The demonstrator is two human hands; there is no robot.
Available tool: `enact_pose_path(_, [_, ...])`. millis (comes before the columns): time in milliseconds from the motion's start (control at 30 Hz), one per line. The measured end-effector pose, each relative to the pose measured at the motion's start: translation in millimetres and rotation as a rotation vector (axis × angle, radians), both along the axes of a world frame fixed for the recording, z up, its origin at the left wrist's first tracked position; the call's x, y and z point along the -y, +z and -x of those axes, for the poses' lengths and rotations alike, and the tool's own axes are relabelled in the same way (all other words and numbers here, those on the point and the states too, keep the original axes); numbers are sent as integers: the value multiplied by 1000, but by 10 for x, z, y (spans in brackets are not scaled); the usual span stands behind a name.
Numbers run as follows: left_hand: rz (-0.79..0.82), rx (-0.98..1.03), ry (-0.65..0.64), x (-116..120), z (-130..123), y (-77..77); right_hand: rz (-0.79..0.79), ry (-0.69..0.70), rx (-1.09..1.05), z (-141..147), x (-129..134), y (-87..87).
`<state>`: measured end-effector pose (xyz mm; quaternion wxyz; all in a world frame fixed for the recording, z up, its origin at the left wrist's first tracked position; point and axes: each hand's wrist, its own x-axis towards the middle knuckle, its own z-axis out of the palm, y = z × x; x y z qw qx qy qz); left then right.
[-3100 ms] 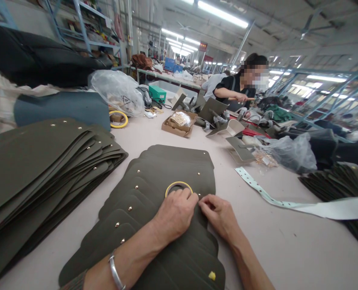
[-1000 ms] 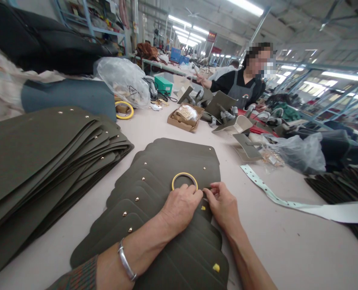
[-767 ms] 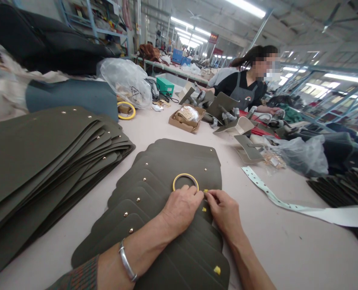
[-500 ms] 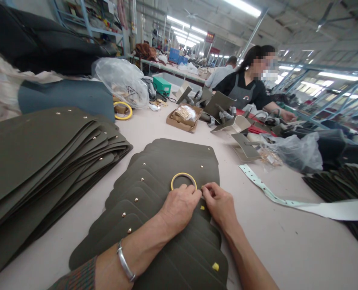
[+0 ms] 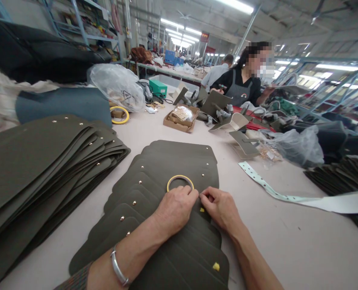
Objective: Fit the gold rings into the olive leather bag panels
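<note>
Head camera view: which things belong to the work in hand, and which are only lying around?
Likely in use:
yellow ring-shaped roll, at the left hand
overlapping flat olive sheets
small yellow piece, near the right hand

Apparently just lying nearby:
translucent plastic bag
green rectangular box
open brown cardboard box
dotted pale-green strip

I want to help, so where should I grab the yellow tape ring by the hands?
Probably pinch the yellow tape ring by its far rim, coming from the far side: the left hand covers its near edge, but that thin far rim is bare, with an open middle to hook into.
</note>
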<state>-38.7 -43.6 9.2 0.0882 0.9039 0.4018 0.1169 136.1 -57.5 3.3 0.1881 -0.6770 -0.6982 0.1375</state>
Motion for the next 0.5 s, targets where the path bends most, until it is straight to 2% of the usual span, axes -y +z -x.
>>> enact_pose_path(133, [-30, 46, -12, -8, 12, 2, 202, 30, -66, -65, 41, 88])
enact_pose_path(200, [-31, 71, -25, -11, 15, -10, 241, 66, -64, -84, 41, 100])
enact_pose_path(267, [-18, 108, -41, -14, 19, -25, 225, 49, -47, -93, 31, 85])
enact_pose_path(367, [12, 182, -64, -23, 23, -44, 118, -26, -75, -113, 19, 27])
enact_pose_path(500, [38, 265, -80, -30, 21, -66, 59, -62, -244, -190, 20, -46])
